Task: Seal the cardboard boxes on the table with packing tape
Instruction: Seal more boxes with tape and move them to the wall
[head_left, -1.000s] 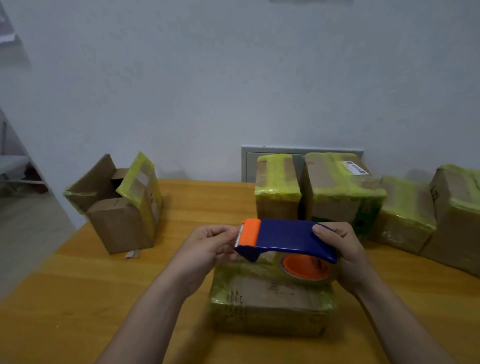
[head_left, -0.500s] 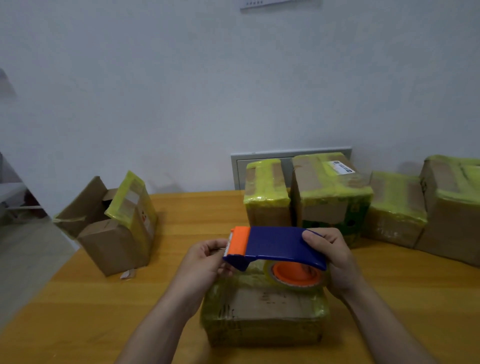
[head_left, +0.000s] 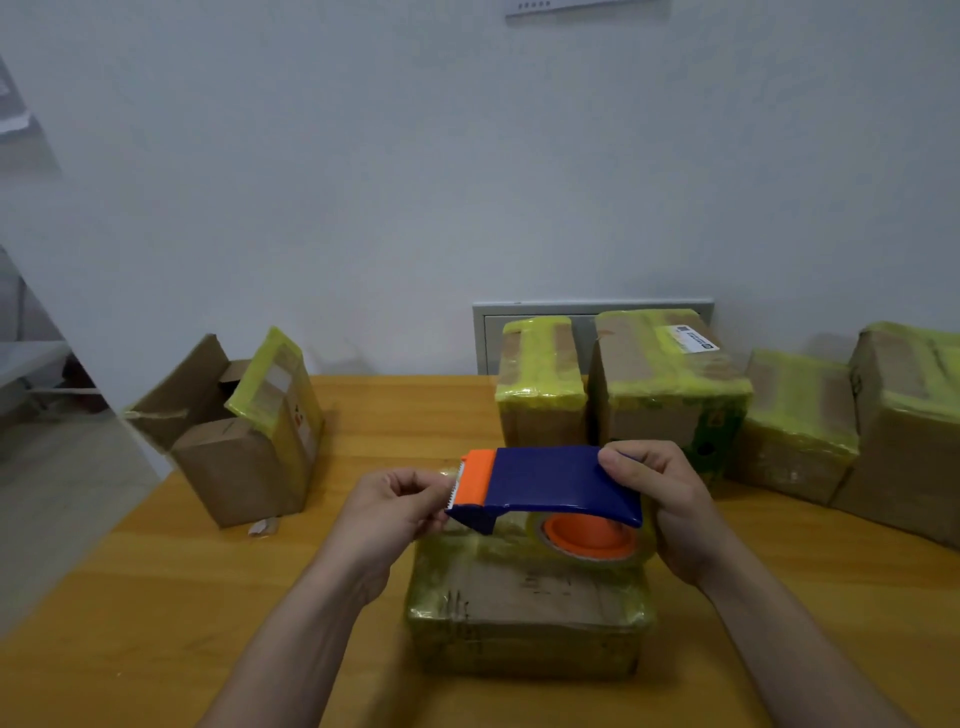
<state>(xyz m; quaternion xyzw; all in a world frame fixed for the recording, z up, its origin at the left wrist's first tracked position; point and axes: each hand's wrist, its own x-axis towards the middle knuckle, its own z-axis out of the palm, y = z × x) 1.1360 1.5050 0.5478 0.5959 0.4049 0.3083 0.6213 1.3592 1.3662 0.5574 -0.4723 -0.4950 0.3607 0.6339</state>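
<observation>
Over a wooden table (head_left: 156, 597), the right hand (head_left: 670, 509) grasps the rear of a blue tape dispenser (head_left: 550, 483). The left hand (head_left: 384, 514) pinches the tape end (head_left: 451, 475) at its orange toothed edge. Below them, at 6 o'clock, lies a taped box (head_left: 524, 618). An open box (head_left: 234, 436) stands at 10 o'clock near the left edge. Sealed boxes (head_left: 670, 395) line the far edge from 12 to 3, with bare wood between.

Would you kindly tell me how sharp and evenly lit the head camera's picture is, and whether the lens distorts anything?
Head view: soft all over, so the label on a back box is unreadable. The light is even and diffuse, with only faint shadows on the table. A mild sheen lies on the dispenser. The wide lens tilts the wall edge at left.
</observation>
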